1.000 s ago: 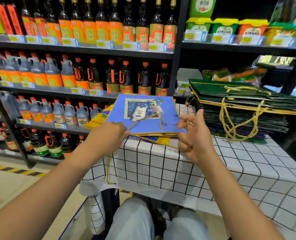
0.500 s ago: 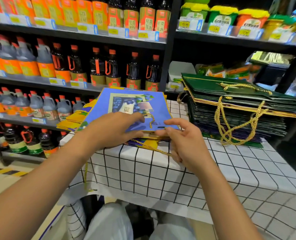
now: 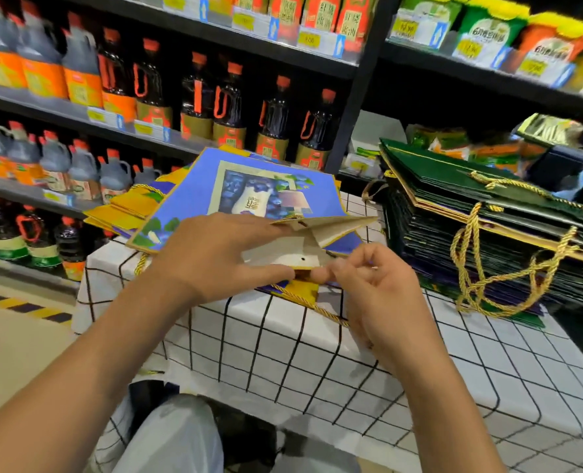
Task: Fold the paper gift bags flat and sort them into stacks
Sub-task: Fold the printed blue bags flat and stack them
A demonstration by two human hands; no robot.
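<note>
A blue gift bag (image 3: 245, 192) with a bottle picture lies on top of a blue and yellow stack (image 3: 126, 209) at the table's far left. Its near mouth is pulled open and shows the pale inside. My left hand (image 3: 215, 254) grips the bag's near edge, thumb below and fingers above. My right hand (image 3: 368, 285) pinches the lower lip of the mouth right beside it. A gold cord handle (image 3: 314, 305) hangs from the bag under my right hand. A tall stack of dark green bags (image 3: 471, 213) with gold cords stands at the right.
The table wears a white cloth with a black grid (image 3: 283, 353). Behind it run store shelves of dark sauce bottles (image 3: 228, 104) and green packets (image 3: 488, 32). My knees (image 3: 180, 438) sit under the near edge, and tan floor lies at the left.
Both hands moved onto the blue bag's near edge and pulled its mouth open, so the pale inside now shows. The camera came closer and tipped down.
</note>
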